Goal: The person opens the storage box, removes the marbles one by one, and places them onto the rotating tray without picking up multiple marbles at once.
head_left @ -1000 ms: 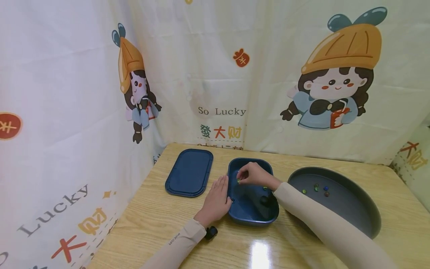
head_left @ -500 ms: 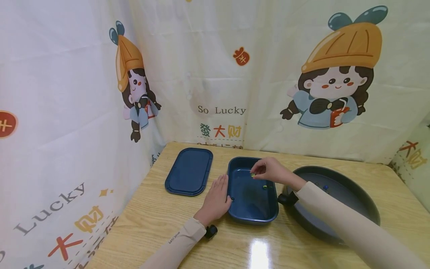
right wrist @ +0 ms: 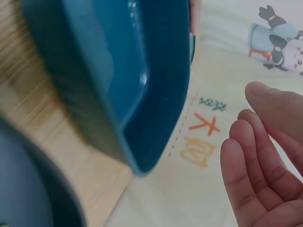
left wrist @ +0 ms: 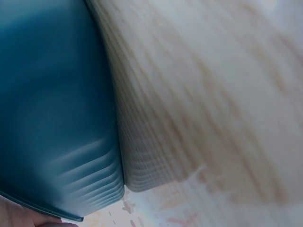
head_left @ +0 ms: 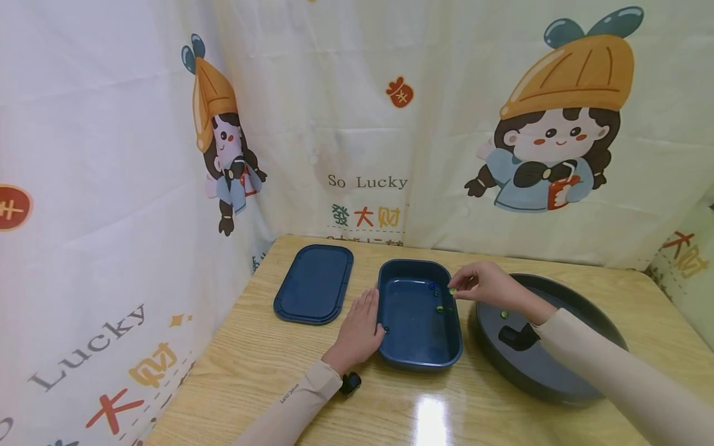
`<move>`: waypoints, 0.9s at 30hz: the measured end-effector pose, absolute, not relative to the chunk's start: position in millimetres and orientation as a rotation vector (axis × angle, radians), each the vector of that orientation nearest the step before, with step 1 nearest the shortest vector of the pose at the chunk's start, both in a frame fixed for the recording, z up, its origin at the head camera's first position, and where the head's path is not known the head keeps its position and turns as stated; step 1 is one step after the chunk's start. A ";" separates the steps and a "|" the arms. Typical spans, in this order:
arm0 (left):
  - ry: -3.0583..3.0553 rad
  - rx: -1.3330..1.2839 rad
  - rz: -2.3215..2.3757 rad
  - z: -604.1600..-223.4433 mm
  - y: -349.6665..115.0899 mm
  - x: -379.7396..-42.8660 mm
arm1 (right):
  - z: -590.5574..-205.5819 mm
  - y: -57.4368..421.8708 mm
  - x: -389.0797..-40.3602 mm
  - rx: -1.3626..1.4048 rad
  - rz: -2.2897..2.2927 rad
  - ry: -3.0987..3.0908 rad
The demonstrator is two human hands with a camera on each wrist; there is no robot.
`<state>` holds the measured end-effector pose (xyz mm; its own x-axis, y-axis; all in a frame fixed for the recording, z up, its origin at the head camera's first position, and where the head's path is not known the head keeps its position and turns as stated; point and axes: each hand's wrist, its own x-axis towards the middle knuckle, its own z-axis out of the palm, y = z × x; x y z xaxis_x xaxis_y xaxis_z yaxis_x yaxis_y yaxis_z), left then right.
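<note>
My right hand point(head_left: 484, 288) pinches a yellow-green marble point(head_left: 452, 291) at its fingertips, over the right rim of a dark blue rectangular box point(head_left: 413, 347). In the right wrist view the thumb and fingers show, but the marble is hidden. My left hand point(head_left: 359, 325) lies with straight fingers along the box's left side. Inside the box are a blue marble point(head_left: 432, 286), a yellow-green marble point(head_left: 440, 309) and a dark marble point(head_left: 387, 330), among several. To the right, a round dark grey pan point(head_left: 580, 378) holds a green marble point(head_left: 504, 314); my right forearm covers part of the pan.
A flat dark blue lid point(head_left: 315, 284) lies on the wooden table point(head_left: 334, 402), left of the box. A printed cloth point(head_left: 435, 136) hangs behind the table and along its left side. Box and pan stand close together.
My right hand has moved right from inside the box to its right rim, carrying the yellow-green marble. Blue and dark marbles in the box have come into view. The left hand stays put.
</note>
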<state>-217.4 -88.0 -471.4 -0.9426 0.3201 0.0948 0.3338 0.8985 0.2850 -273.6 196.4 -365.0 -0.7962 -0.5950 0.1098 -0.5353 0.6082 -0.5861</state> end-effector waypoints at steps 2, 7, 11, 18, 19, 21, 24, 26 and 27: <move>-3.011 -0.523 -0.475 -471.9 -88.0 -217.8 | -364.3 204.6 -271.8 -0.959 -0.930 2.745; -3.011 -0.524 -0.494 -472.6 -88.3 -218.0 | -365.8 224.9 -266.6 -0.919 -0.926 2.768; -3.007 -0.518 -0.486 -474.3 -88.4 -218.9 | -368.4 241.1 -264.0 -0.851 -0.938 2.780; -3.004 -0.517 -0.472 -475.9 -88.9 -218.6 | -377.3 270.2 -261.8 -0.691 -0.894 2.809; -3.002 -0.521 -0.473 -476.0 -89.1 -218.5 | -379.3 273.8 -261.9 -0.679 -0.892 2.811; -2.993 -0.529 -0.480 -476.4 -89.4 -218.5 | -383.8 280.5 -263.0 -0.656 -0.895 2.808; -2.981 -0.536 -0.489 -476.3 -89.6 -218.8 | -390.9 289.1 -266.4 -0.594 -0.918 2.796; -2.979 -0.538 -0.492 -475.9 -89.5 -219.0 | -395.9 293.7 -269.3 -0.546 -0.934 2.792; -2.981 -0.539 -0.490 -475.5 -89.4 -219.0 | -398.6 295.4 -270.9 -0.540 -0.941 2.794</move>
